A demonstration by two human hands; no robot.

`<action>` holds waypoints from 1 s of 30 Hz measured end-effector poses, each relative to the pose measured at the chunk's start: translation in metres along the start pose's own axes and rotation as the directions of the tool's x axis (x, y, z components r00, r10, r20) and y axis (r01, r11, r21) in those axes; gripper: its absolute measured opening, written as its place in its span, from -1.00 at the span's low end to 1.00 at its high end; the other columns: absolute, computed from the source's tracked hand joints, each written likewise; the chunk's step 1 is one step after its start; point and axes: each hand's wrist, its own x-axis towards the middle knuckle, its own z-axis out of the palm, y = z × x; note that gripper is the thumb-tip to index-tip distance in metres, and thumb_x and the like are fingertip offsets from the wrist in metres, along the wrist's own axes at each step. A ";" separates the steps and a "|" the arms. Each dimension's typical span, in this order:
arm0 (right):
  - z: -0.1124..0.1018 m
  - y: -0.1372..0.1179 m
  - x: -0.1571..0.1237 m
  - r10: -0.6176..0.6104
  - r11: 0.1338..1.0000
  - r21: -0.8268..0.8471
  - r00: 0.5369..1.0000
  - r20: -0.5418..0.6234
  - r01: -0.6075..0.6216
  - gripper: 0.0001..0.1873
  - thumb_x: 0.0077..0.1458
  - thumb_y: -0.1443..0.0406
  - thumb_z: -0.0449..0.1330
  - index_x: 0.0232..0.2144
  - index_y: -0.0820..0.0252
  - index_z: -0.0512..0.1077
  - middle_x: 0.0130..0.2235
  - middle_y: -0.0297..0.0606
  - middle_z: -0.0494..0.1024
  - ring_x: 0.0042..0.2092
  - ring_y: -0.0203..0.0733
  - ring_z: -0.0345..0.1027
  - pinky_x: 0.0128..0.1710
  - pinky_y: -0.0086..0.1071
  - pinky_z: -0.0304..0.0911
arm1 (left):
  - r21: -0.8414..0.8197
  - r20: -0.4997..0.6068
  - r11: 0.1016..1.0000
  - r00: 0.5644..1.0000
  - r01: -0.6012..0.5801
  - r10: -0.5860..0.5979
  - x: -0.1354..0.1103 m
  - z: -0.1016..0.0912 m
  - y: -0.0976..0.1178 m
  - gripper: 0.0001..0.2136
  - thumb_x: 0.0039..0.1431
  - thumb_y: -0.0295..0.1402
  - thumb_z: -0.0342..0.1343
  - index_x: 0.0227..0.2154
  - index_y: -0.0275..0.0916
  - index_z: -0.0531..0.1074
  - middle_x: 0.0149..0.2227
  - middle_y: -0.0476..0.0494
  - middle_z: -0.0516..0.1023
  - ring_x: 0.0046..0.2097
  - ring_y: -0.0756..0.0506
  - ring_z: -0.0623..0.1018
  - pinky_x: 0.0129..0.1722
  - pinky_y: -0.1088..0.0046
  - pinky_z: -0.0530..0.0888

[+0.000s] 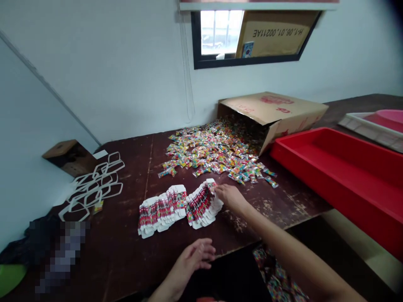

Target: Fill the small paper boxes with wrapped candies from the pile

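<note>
Two overlapping rows of small flattened printed boxes, red and white, lie on the dark brown table (126,251). My right hand (231,197) reaches to the far end of the right-hand row (203,205), its fingertips closed at the edge of the end box (210,183). The left-hand row (162,209) lies beside it, untouched by either hand. Near the table's front edge my left hand (197,256) hovers with fingers apart and slightly curled, holding nothing. Beyond the boxes spreads a heap of small wrapped candies (214,151).
An open cardboard carton (283,111) lies on its side behind the candies. At the right stands a red tray (340,176), with a white crate (374,130) behind it. White loop-shaped strips (94,186) and a small wooden box (71,157) sit at the left.
</note>
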 end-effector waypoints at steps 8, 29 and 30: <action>0.018 -0.101 -0.097 -0.035 0.880 0.424 0.919 -0.393 0.215 -0.69 0.18 0.34 0.12 -0.01 0.08 0.39 -0.05 -0.17 0.49 -0.04 -0.05 0.27 -0.01 -0.11 0.18 | -0.178 -0.104 0.984 0.993 0.030 -0.049 0.007 0.014 0.010 -0.75 -0.12 -0.48 0.18 -0.28 -0.30 0.46 -0.37 -0.12 0.57 -0.30 -0.10 0.53 -0.24 0.39 0.39; 0.023 -0.109 -0.111 0.209 0.122 0.984 0.973 0.103 -0.130 -0.63 0.14 0.18 0.18 -0.03 0.12 0.26 -0.26 -0.31 0.48 -0.34 -0.30 0.33 -0.36 -0.47 0.27 | 0.456 -0.200 0.879 0.947 -0.138 0.252 -0.010 0.018 -0.014 -0.72 0.12 -0.16 0.12 -0.24 -0.27 0.38 -0.45 0.00 0.43 -0.41 -0.02 0.41 -0.38 0.51 0.34; 0.026 -0.112 -0.116 0.229 0.049 0.988 0.965 0.131 -0.146 -0.56 0.13 0.17 0.18 0.03 0.10 0.19 -0.27 -0.31 0.48 -0.39 -0.31 0.33 -0.42 -0.48 0.26 | 0.476 -0.224 0.861 0.922 -0.180 0.316 -0.013 0.018 -0.014 -0.69 0.13 -0.20 0.13 -0.13 -0.24 0.33 -0.42 0.01 0.43 -0.38 -0.02 0.42 -0.34 0.51 0.35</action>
